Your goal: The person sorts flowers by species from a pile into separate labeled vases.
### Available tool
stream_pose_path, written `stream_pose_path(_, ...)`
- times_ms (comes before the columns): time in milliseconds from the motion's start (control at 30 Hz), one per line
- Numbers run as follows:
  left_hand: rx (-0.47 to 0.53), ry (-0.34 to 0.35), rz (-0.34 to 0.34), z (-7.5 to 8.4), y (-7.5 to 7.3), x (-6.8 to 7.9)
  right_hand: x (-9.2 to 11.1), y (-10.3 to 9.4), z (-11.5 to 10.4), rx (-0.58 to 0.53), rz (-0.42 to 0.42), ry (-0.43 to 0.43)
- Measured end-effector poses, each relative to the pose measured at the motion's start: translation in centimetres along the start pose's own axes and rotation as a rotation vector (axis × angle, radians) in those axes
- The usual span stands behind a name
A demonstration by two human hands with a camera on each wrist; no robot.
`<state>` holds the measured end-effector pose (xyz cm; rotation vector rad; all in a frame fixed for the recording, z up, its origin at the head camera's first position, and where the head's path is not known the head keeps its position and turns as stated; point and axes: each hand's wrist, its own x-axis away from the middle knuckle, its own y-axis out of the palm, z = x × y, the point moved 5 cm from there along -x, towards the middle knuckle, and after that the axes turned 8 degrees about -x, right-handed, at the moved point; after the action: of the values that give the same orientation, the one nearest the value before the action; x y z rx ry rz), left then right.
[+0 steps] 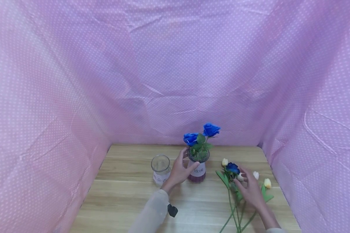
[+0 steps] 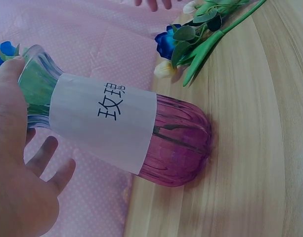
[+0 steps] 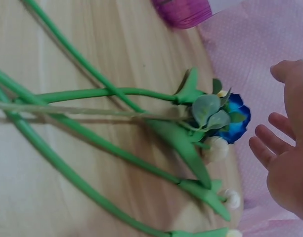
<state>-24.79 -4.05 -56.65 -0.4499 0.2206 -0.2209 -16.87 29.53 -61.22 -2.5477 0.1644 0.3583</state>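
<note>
A glass vase [image 1: 197,176] with a purple-pink base and a white label reading 玫瑰 stands upright on the table. Two blue roses [image 1: 211,129] with green leaves rise from its mouth. My left hand [image 1: 178,171] holds the vase around its neck, thumb at the near side of the rim; the left wrist view shows the thumb [image 2: 12,70] against the flared glass. Over the loose flowers is my right hand [image 1: 250,189], fingers spread and relaxed, holding nothing. Nearest to it lies a third blue rose [image 3: 236,118], in the right wrist view just beyond the fingertips, among white tulips [image 3: 218,149].
Left of the held vase stands a clear glass vase [image 1: 160,165] with a white label, partly behind my left forearm. Long green stems [image 1: 232,210] cross each other toward the table's near edge. Pink dotted cloth [image 1: 175,81] encloses the wooden table [image 1: 119,194] at the back and sides.
</note>
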Motion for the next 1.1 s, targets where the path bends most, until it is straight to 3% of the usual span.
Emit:
stream_pose_path(233, -0.001, -0.009, 0.005, 0.0, 0.1, 0.1, 0.5, 0.7, 1.7, -0.015, -0.057, 0.055)
stream_pose_path(567, -0.025, -0.004, 0.016, -0.2, 0.3, 0.2, 0.5, 1.7, 3.2, -0.018, -0.091, 0.066)
stream_pose_path(1100, -0.022, -0.011, 0.013, 0.0, 0.3, 0.2, 0.5, 2.2, 3.6, 0.078, -0.053, 0.021)
